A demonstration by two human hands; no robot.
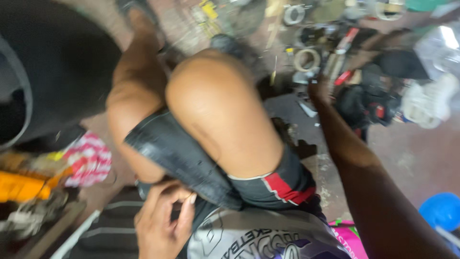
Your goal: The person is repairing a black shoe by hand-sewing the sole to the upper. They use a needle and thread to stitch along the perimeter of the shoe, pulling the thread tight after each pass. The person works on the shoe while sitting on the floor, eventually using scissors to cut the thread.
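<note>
We note our left hand (160, 218) pinching the black strip (177, 156) lying over our knee, our right hand (320, 91) reaching among blurred floor clutter beyond, grip indiscernible.

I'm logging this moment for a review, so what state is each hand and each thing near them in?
left hand: fingers curled, pinching the edge of the black rubber strip
black rubber strip: bent, lying across the knees
right hand: stretched out to the floor clutter, grip too blurred to tell
tape roll: lying flat on the floor
red and white cloth: crumpled on the floor
</note>
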